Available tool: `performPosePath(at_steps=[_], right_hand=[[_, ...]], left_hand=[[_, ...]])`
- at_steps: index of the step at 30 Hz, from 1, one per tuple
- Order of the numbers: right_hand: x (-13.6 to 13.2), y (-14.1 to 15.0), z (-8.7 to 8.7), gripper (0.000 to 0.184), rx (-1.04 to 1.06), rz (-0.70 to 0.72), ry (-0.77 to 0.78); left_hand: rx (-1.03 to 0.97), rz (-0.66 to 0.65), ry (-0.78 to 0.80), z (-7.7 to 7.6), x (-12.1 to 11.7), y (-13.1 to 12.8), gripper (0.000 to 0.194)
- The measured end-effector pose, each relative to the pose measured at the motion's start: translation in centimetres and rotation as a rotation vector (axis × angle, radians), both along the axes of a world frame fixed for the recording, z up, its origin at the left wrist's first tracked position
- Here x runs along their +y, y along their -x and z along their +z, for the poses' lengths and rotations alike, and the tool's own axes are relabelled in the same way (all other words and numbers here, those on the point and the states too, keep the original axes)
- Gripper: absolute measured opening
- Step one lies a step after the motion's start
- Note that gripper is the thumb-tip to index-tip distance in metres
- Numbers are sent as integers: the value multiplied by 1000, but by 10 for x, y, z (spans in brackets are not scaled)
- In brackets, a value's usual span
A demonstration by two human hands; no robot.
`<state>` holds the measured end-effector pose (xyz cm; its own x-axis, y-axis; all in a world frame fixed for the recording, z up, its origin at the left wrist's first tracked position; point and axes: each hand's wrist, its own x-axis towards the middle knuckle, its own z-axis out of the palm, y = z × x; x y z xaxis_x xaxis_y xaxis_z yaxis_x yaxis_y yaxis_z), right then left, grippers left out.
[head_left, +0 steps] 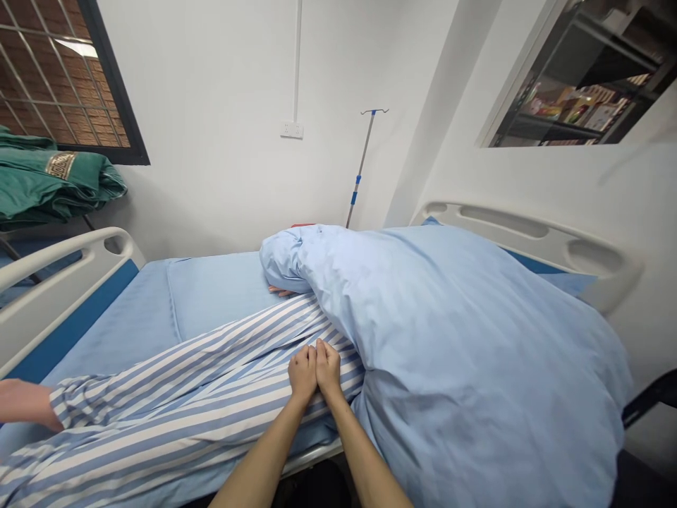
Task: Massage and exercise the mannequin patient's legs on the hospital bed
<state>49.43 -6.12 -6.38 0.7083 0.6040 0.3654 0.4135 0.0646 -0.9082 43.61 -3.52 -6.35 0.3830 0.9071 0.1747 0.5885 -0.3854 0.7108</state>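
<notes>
My left hand and my right hand lie side by side, fingers curled down into a blue-and-white striped patient garment. The garment clothes a person lying on the bed, mostly under a pale blue quilt that touches my right hand's side. That person's hand shows at the far left, out of a striped cuff. A bit of bare skin pokes out under the quilt's fold. The person's head and face are hidden.
A white bed rail runs along the left, and a white bed end panel stands at the right. A pale blue sheet covers the mattress. Beyond stand an IV pole, a wall socket, folded green cloth and windows.
</notes>
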Motion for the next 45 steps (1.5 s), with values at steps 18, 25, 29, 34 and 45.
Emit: performPosePath(at_steps=[18, 25, 29, 34, 45], right_hand=[[-7, -23, 1, 44, -220, 45, 126], [-7, -26, 4, 44, -80, 73, 48], [-8, -25, 1, 43, -118, 9, 48], [-9, -25, 6, 43, -150, 15, 88], [-18, -43, 7, 52, -226, -132, 277]], left_hand=[[-45, 43, 74, 6, -3, -3, 33], [-318, -8, 94, 25, -3, -22, 37], [-208, 38, 63, 8, -4, -25, 37], [-17, 36, 18, -4, -6, -23, 34], [83, 65, 118, 6, -14, -23, 39]])
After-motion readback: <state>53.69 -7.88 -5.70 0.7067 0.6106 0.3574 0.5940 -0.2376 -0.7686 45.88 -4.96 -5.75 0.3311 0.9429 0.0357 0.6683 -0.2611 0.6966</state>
